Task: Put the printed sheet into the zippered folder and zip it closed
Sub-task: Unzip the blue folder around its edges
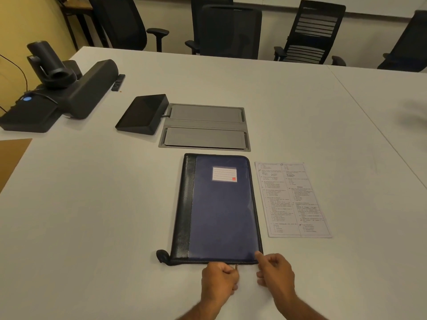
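Observation:
A blue zippered folder (219, 209) with a black spine and a white label lies closed on the white table (92, 204), straight in front of me. The printed sheet (292, 199) lies flat on the table just right of it, apart from the folder. My left hand (218, 281) is at the folder's near edge, fingers pinched on the small metal zipper pull (236, 267). My right hand (275, 272) rests at the folder's near right corner, its index finger pressing on that corner.
A grey cable hatch (204, 127) is set into the table beyond the folder, with a black touch panel (143, 114) to its left. A black video bar with camera (57, 88) stands far left. Office chairs (231, 31) line the far edge.

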`<act>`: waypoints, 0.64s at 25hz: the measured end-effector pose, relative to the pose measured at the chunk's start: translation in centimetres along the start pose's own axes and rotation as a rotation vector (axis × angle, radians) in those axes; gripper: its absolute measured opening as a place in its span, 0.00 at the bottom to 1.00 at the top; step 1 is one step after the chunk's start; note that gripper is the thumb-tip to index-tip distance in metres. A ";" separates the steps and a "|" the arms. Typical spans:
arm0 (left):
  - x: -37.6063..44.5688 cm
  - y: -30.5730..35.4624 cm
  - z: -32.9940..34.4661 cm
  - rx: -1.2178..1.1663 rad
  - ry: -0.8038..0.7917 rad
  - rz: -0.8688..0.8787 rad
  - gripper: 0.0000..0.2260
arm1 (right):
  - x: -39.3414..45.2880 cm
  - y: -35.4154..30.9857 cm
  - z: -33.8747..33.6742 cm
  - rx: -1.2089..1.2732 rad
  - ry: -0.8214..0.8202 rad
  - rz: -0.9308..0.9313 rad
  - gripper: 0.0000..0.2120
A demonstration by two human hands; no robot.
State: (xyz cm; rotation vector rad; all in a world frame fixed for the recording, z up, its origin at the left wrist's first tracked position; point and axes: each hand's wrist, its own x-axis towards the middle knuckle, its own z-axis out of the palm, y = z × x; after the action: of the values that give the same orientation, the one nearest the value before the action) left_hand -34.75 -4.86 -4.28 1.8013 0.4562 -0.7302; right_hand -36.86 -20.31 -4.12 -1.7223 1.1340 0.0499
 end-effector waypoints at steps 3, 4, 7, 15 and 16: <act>0.0 -0.2 0.2 0.070 0.020 0.044 0.05 | 1.1 -0.7 0.3 0.055 -0.043 0.109 0.16; 0.0 -0.3 0.3 0.092 0.019 0.061 0.06 | 1.5 -0.8 0.4 0.091 -0.079 0.139 0.16; 0.0 -0.5 0.3 0.165 0.027 0.115 0.06 | 2.4 -0.6 0.1 0.192 -0.180 0.193 0.12; 0.3 -0.7 -0.7 0.439 0.080 0.328 0.08 | 3.0 -0.5 0.2 0.236 -0.253 0.176 0.09; 0.3 -0.7 -0.9 0.468 0.087 0.351 0.08 | 3.0 -0.5 0.2 0.235 -0.254 0.168 0.10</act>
State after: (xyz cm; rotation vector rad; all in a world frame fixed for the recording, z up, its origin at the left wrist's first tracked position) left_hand -34.72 -3.74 -4.81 2.2810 0.0130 -0.5394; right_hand -34.78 -22.16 -5.44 -1.3681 1.0480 0.2247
